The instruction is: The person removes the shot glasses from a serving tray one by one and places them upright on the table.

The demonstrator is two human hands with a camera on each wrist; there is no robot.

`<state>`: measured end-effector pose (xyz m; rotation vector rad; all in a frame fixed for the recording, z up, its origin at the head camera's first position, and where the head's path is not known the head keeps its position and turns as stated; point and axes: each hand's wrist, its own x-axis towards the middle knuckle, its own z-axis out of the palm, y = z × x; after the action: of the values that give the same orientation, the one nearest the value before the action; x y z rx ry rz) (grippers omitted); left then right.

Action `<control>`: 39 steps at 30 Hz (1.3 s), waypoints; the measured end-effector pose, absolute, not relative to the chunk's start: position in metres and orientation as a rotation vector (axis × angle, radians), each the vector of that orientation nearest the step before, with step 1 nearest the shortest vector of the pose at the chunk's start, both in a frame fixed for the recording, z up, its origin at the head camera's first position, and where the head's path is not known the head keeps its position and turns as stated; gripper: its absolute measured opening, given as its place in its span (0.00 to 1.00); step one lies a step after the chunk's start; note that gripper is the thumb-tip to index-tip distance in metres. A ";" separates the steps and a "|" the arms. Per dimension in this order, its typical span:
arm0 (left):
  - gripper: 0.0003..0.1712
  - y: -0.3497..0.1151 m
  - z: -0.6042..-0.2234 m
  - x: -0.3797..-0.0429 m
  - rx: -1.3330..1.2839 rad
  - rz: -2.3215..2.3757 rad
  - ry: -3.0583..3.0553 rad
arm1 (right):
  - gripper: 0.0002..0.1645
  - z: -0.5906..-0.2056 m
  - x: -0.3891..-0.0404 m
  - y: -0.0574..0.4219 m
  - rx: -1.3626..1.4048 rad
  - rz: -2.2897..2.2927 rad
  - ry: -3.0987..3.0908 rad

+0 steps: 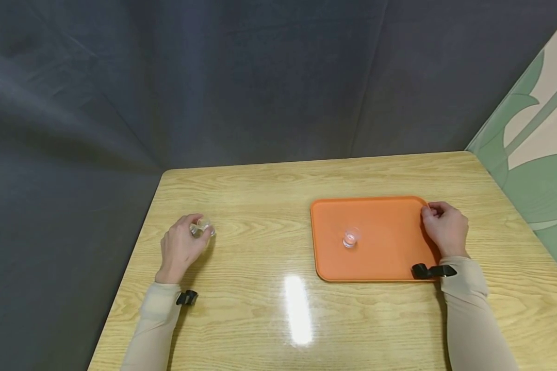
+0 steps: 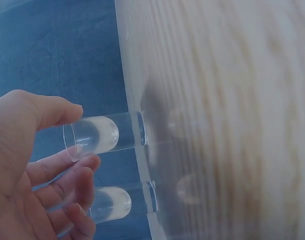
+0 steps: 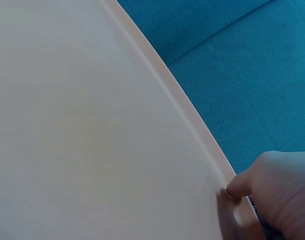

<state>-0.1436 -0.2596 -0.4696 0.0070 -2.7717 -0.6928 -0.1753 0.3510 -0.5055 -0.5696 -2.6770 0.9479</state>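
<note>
At the left of the table, my left hand (image 1: 180, 245) pinches a small clear shot glass (image 2: 100, 135) near its rim, thumb on one side and fingers on the other. A second, matching shot glass (image 2: 112, 204) stands close beside it, partly behind the curled fingers. Whether the pinched glass touches the tabletop, I cannot tell. On the right, my right hand (image 1: 447, 231) grips the right rim of an orange tray (image 1: 390, 247), the thumb (image 3: 237, 187) over the inner edge. Another small clear glass (image 1: 350, 238) stands upright on the tray, left of its middle.
The wood-grain table (image 1: 255, 206) carries a bright light reflection (image 1: 298, 309) near its front middle. A dark cloth (image 1: 269, 82) hangs behind and to the left. At the right is a green and cream leaf-patterned surface (image 1: 538, 180).
</note>
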 end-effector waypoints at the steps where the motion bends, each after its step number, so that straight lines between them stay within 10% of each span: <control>1: 0.26 -0.259 -0.469 -0.143 0.008 -0.697 -2.765 | 0.25 -0.505 -0.175 0.351 -0.570 0.947 -2.676; 39: 0.18 -0.128 -0.468 -0.144 -0.540 -0.838 -2.864 | 0.26 -0.507 -0.176 0.352 -0.569 0.944 -2.670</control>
<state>-0.1444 -0.1278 -0.4682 -0.5405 -2.8643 -0.8379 -0.1761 0.3523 -0.5072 -0.5689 -2.6697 0.9443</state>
